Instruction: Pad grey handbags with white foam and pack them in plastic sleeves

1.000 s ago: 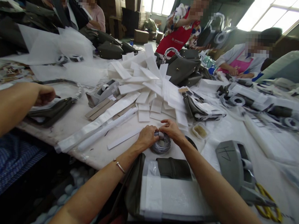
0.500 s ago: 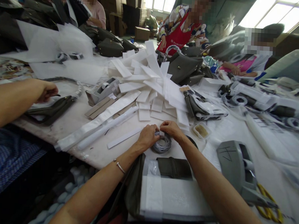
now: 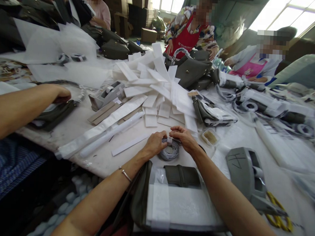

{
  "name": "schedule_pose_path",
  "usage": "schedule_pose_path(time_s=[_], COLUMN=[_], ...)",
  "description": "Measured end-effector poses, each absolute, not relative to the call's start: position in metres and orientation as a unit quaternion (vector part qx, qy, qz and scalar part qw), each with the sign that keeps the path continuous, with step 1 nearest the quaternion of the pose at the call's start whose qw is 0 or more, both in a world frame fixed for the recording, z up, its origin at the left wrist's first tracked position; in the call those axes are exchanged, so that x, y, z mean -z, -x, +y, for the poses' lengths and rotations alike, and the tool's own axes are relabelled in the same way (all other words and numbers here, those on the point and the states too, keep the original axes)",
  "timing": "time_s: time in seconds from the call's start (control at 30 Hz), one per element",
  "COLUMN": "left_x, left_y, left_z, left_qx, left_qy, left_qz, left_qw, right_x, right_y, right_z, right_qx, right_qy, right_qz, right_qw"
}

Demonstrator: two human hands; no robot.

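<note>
My left hand (image 3: pixel 154 145) and my right hand (image 3: pixel 183 138) meet over a coiled grey strap (image 3: pixel 169 153) on the white table (image 3: pixel 109 157). Both hands pinch the coil's top, where a small white piece sits between the fingertips. Just in front of me lies an olive-green handbag (image 3: pixel 182 176), partly wrapped in white foam sheet (image 3: pixel 184 207) with a clear tape band across it.
A grey tape dispenser (image 3: pixel 243 173) and yellow-handled scissors (image 3: pixel 278 219) lie to the right. A heap of white paper strips (image 3: pixel 154 89) fills the middle. A co-worker's arm (image 3: pixel 19 106) reaches in from the left onto a dark bag. Other people work at the far side.
My hands have barely shifted on the coil. The co-worker's hand on the left has slid further right over the dark bag. People at the far side have moved.
</note>
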State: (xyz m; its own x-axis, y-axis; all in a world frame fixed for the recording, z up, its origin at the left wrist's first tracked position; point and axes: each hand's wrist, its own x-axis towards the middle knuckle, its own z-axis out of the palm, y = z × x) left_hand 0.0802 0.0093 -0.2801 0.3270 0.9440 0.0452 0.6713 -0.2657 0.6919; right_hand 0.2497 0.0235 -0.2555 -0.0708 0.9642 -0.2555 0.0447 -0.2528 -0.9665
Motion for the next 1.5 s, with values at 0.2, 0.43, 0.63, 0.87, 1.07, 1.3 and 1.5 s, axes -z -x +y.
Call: schedule_pose_path(time_s=[0.2, 0.43, 0.63, 0.87, 1.07, 1.3, 1.5], left_x=[0.279, 0.281, 0.282, 0.282, 0.281, 0.280, 0.283], left_y=[-0.079, -0.080, -0.080, -0.080, -0.080, -0.076, -0.067], left_z=[0.008, 0.009, 0.009, 0.010, 0.008, 0.003, 0.004], left_qx=[-0.244, -0.259, -0.270, -0.278, -0.277, -0.282, -0.306], left_qy=[-0.744, -0.736, -0.731, -0.731, -0.737, -0.753, -0.748], left_qz=[0.543, 0.540, 0.540, 0.538, 0.532, 0.501, 0.448], left_qw=[0.304, 0.315, 0.317, 0.315, 0.312, 0.320, 0.383], right_x=[0.250, 0.250, 0.259, 0.248, 0.239, 0.250, 0.253], right_y=[-0.250, -0.252, -0.254, -0.269, -0.270, -0.251, -0.248], right_z=[0.015, -0.002, -0.010, -0.022, -0.022, -0.007, -0.011], right_qx=[-0.564, -0.421, -0.159, -0.066, -0.074, -0.109, -0.101], right_qy=[0.529, 0.532, 0.491, 0.370, 0.489, 0.541, 0.544], right_qz=[-0.478, -0.636, -0.799, -0.903, -0.822, -0.821, -0.824], right_qw=[0.416, 0.367, 0.310, 0.209, 0.282, 0.144, 0.117])
